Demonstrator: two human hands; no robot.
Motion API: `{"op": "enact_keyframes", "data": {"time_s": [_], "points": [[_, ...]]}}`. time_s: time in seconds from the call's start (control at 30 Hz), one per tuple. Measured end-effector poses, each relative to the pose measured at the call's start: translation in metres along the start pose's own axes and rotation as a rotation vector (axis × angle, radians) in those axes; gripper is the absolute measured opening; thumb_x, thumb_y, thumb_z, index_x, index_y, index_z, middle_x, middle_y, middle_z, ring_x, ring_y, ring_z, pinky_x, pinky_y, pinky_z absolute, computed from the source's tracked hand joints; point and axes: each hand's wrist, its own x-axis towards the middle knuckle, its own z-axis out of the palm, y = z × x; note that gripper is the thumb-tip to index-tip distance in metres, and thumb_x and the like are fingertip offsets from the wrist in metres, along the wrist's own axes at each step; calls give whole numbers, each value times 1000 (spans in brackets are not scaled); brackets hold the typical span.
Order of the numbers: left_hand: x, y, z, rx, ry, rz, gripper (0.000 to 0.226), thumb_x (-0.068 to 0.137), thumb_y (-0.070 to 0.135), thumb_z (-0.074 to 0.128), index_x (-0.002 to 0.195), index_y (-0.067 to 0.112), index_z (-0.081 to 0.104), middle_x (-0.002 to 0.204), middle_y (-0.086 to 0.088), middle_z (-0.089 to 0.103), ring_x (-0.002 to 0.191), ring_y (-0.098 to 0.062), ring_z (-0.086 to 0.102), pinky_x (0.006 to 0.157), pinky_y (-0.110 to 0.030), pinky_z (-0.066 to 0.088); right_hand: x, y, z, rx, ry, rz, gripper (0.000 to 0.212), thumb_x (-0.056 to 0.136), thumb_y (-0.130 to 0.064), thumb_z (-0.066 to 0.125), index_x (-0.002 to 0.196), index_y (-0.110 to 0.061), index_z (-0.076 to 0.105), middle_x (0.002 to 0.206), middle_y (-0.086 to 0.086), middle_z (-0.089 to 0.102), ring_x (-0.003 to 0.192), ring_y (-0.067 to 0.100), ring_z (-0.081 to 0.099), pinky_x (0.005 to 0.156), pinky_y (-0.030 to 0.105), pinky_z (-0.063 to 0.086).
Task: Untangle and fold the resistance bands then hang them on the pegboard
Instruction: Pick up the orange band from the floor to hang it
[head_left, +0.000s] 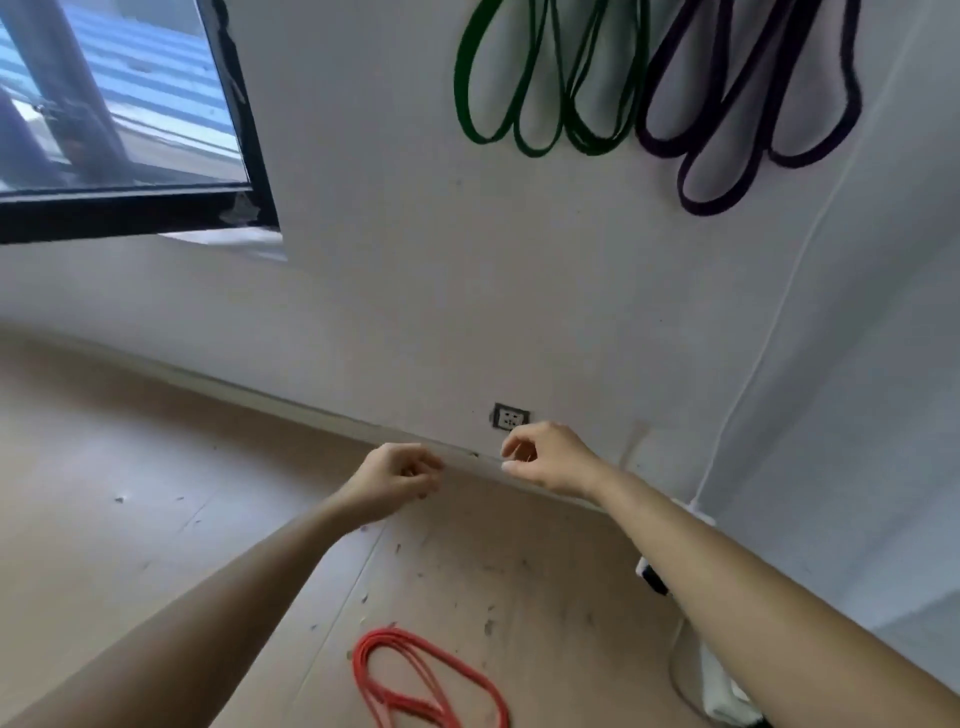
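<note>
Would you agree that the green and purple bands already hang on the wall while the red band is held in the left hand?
Not quite: the red band lies on the floor, and the left hand holds nothing, as the head view shows. The green bands and purple bands do already hang on the wall.

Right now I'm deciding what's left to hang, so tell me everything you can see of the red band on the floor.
The red band is a thin, rubbery-looking loop lying in several loose, overlapping coils on the dusty tan floor, partly cut off by the bottom of the view. Neither hand touches it; only the floor does.
</note>
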Motion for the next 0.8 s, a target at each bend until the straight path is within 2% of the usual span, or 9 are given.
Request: {"op": "enact_keyframes", "data": {"time_s": [0.17, 0.23, 0.3, 0.4, 0.47, 0.6, 0.7, 0.77, 0.8], "points": [[-9, -97, 60, -134, -32, -314, 16, 91, 7, 68, 105, 12, 74, 90, -11, 77, 76, -20, 70, 71, -33, 56, 32, 43, 88, -44, -211, 111, 11, 85, -27, 73, 94, -22, 76, 89, -4, 72, 88, 14, 69, 82, 27, 53], [-19, -134, 84, -170, -21, -430, 17, 92, 7, 66, 106, 11, 73, 90, -11, 75, 75, -19, 67, 67, -27, 54, 39, 62, 128, -58, -277, 153, 6, 83, -30, 73, 88, -28, 75, 91, -4, 75, 90, 15, 70, 85, 30, 55], [-30, -174, 108, -203, 7, -552, 15, 92, 8, 66, 105, 12, 72, 92, -9, 73, 74, -16, 66, 63, -21, 52, 39, 73, 166, -37, -320, 199, 7, 84, -30, 73, 89, -25, 75, 94, -3, 76, 91, 17, 69, 84, 29, 54], [-43, -241, 144, -227, 95, -717, 8, 82, 27, 76, 88, 23, 73, 87, -4, 73, 79, -23, 69, 72, -32, 54, 34, 86, 224, 5, -414, 231, 13, 87, -26, 72, 95, -17, 77, 97, 2, 76, 92, 18, 70, 81, 29, 54], [-54, -271, 166, -244, 135, -820, 4, 83, 22, 74, 83, 25, 71, 86, -2, 73, 83, -31, 69, 74, -36, 51, 29, 94, 259, 18, -462, 260, 13, 85, -30, 73, 93, -21, 77, 95, 0, 77, 93, 19, 70, 86, 33, 56], [-70, -260, 185, -258, 277, -977, 19, 85, 17, 74, 101, 19, 64, 101, -3, 69, 94, -27, 66, 86, -37, 51, 23, 102, 312, 17, -478, 310, 27, 83, -41, 72, 104, -24, 73, 105, 1, 75, 103, 24, 68, 89, 33, 54], [-77, -270, 207, -265, 314, -1063, 45, 79, 24, 80, 117, 17, 57, 113, -6, 66, 109, -30, 65, 94, -43, 51, 19, 105, 341, -5, -436, 288, 45, 85, -45, 73, 122, -22, 65, 125, 4, 65, 118, 27, 59, 98, 34, 48], [-81, -275, 219, -294, 320, -1102, 62, 78, 28, 83, 128, 13, 51, 125, -11, 63, 117, -32, 62, 100, -46, 49, 17, 106, 359, -26, -398, 266, 53, 85, -47, 72, 129, -20, 61, 130, 4, 60, 124, 27, 53, 103, 34, 42], [-80, -276, 224, -315, 328, -1114, 63, 78, 28, 83, 130, 10, 50, 127, -13, 62, 119, -32, 61, 101, -45, 48, 16, 107, 367, -38, -368, 252, 55, 85, -48, 73, 130, -21, 60, 131, 3, 59, 124, 26, 51, 104, 34, 40]]}}
